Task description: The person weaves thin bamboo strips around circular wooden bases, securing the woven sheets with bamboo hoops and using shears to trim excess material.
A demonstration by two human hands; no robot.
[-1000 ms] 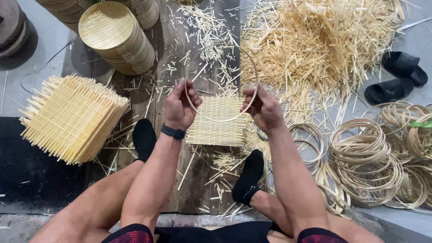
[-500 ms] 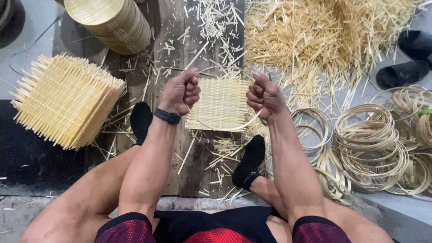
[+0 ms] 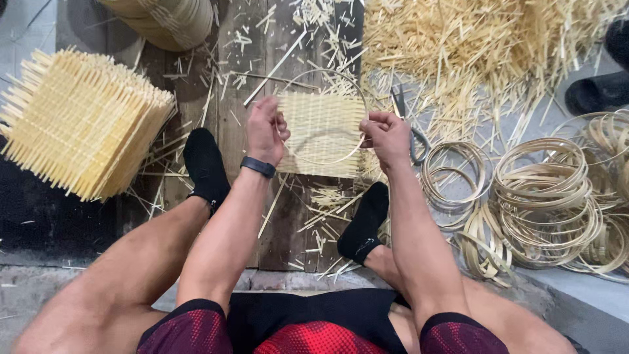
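In the head view, the left hand (image 3: 265, 130) is closed in a fist on the left edge of a woven bamboo mat (image 3: 321, 134), and the right hand (image 3: 386, 136) is clamped on its right edge together with a thin bamboo hoop (image 3: 331, 75) that arcs over the mat's top and curves across its face. The mat hangs between the two hands, above the wooden floor boards (image 3: 288, 229). Compared with half a second ago, both hands sit closer to the mat's sides and the hoop now rings it more fully; the view has also shifted a little, so the mat lies nearer the frame's centre. Left of the left hand lies a stack of woven mats (image 3: 82, 124). Right of the right hand lie coiled bamboo rings (image 3: 547, 196), and beyond it a heap of bamboo splints (image 3: 472, 52). Scissors (image 3: 409, 128) lie just beside the right hand.
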